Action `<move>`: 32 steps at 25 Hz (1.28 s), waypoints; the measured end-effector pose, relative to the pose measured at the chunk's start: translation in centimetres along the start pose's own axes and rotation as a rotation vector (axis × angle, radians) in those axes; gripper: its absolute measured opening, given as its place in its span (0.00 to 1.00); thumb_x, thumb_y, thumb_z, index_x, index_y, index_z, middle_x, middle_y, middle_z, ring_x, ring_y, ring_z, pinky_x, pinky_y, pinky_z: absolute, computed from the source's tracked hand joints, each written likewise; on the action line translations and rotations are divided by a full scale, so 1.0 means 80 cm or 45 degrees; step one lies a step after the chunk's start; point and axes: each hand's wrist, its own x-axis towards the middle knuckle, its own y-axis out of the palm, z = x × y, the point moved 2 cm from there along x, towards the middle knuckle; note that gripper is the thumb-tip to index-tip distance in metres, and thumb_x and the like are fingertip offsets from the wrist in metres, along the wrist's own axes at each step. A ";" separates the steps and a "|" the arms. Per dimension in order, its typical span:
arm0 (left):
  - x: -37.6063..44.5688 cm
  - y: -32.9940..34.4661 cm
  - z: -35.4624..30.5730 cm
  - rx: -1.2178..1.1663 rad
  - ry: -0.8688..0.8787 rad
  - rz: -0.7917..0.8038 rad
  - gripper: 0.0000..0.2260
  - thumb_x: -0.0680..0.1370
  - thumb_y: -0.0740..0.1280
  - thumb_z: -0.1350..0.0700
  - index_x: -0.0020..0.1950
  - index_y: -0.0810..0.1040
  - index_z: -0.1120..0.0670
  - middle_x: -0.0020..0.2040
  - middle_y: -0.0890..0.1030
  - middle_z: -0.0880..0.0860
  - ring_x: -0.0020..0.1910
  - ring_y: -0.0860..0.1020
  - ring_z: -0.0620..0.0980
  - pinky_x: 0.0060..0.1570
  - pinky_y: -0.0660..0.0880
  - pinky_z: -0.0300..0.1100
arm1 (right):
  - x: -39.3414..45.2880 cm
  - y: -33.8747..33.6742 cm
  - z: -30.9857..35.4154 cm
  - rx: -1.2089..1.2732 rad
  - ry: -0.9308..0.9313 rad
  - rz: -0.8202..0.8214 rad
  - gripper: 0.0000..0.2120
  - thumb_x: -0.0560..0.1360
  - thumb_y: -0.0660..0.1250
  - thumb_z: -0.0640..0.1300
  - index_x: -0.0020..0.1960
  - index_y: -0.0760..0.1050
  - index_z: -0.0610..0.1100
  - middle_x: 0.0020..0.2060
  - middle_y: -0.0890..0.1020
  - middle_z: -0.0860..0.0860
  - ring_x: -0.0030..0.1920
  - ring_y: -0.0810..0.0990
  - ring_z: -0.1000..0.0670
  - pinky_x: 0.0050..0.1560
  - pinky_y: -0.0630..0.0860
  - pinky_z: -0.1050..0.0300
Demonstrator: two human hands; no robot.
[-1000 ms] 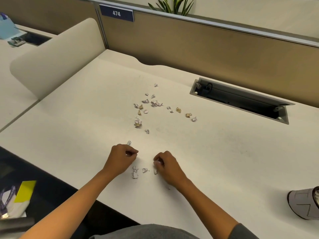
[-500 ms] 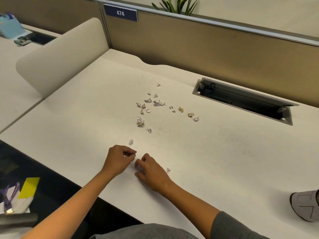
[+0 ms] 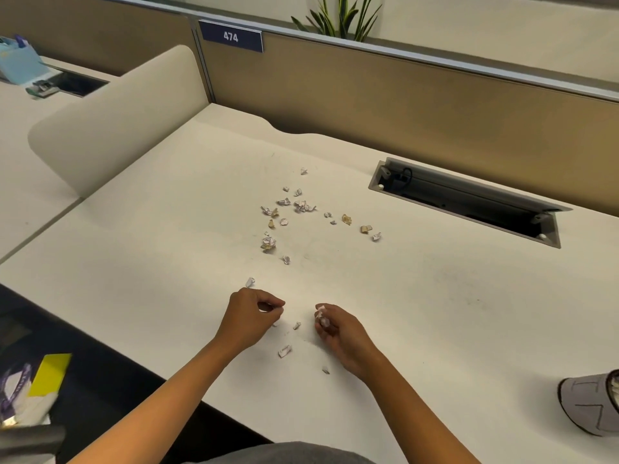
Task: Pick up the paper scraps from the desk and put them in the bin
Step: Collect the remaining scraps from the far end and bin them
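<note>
Several crumpled paper scraps (image 3: 301,206) lie scattered over the middle of the cream desk (image 3: 435,313). Nearer me, three loose scraps (image 3: 284,350) sit between my hands, and one scrap (image 3: 250,282) lies just beyond my left hand. My left hand (image 3: 251,318) rests on the desk with fingers curled, fingertips pinched together over white scraps. My right hand (image 3: 338,333) is curled too and pinches small white scraps (image 3: 320,312) at its fingertips. The bin (image 3: 593,405), grey, shows partly at the right edge.
An open cable tray (image 3: 469,202) is sunk into the desk at the back right. A brown partition (image 3: 402,105) runs along the back and a rounded cream divider (image 3: 110,122) stands at the left. Papers and a yellow card (image 3: 50,373) lie below the desk's front-left edge.
My right hand has drawn back to the right, away from the left hand, and lifted scraps in its fingertips. Loose scraps show between the hands again. My left hand has barely moved.
</note>
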 end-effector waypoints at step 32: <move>0.025 0.191 -0.093 0.387 0.270 0.713 0.25 0.80 0.65 0.53 0.76 0.64 0.47 0.78 0.60 0.44 0.79 0.51 0.46 0.73 0.55 0.41 | -0.136 -0.186 0.101 0.820 -0.337 -0.324 0.12 0.81 0.57 0.36 0.55 0.79 0.35 0.48 0.82 0.43 0.51 0.81 0.46 0.52 0.82 0.54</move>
